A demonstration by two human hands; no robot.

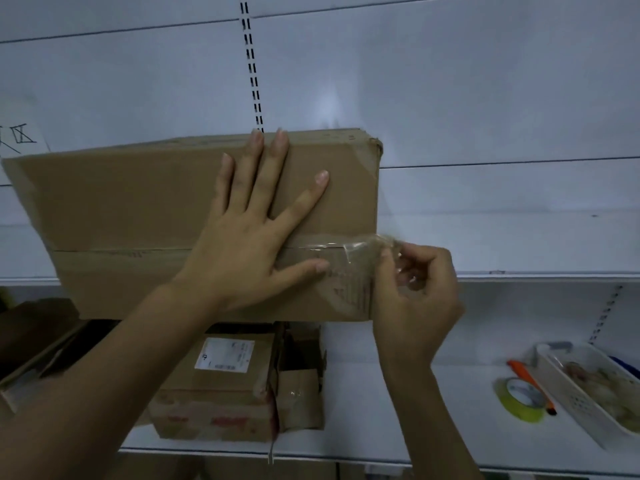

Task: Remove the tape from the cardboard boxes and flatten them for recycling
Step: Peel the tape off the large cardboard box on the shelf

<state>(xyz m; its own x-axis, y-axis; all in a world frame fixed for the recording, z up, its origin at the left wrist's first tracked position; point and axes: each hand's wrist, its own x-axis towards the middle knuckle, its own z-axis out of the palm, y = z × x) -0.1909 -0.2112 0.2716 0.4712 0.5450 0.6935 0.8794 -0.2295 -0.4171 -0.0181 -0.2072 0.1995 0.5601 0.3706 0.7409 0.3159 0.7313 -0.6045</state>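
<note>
A large brown cardboard box point(121, 202) is held up in front of a white shelf unit, its broad face towards me. A strip of clear tape point(322, 242) runs along its middle seam to the right edge. My left hand point(256, 230) presses flat on the box face, fingers spread straight. My right hand point(415, 299) is at the box's right edge and pinches the lifted, crumpled end of the tape between thumb and fingers.
Below, on the white shelf point(398, 410), lie smaller cardboard boxes point(221, 393), one with a white label. To the right sit a yellow-green tape roll point(519, 400), an orange-handled cutter point(530, 382) and a white tray point(571, 393) with crumpled tape. More cardboard lies at far left.
</note>
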